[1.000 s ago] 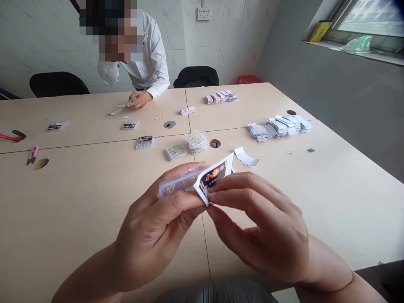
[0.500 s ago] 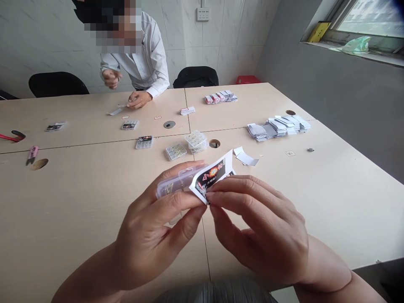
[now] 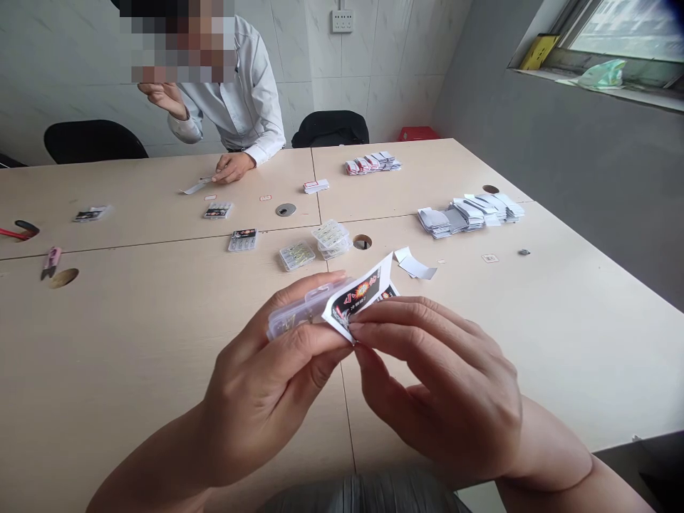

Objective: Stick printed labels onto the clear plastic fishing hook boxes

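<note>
My left hand [image 3: 272, 377] is closed around a clear plastic box [image 3: 299, 313] with small gold-coloured pieces inside, its lower part hidden by my fingers. Against the right end of the box stands a folded printed label card [image 3: 359, 293], white with a black panel and a bright burst. My right hand [image 3: 443, 377] pinches the lower edge of this card between thumb and fingers. The tips of both hands nearly meet at the card's bottom corner, above the table. Whether the card touches the box is hidden.
Beyond my hands, several clear boxes [image 3: 298, 255] lie on the table [image 3: 160, 328]. Stacks of white cards [image 3: 470, 215] sit to the right, red-edged cards [image 3: 372, 163] at the back. Pink-handled snips [image 3: 51, 262] lie left. A co-worker [image 3: 229, 85] sits opposite, one hand raised.
My hands keep nearly the same hold, with the box tilted slightly and the left thumb shifted a little. The co-worker's raised hand has gone up towards the head.
</note>
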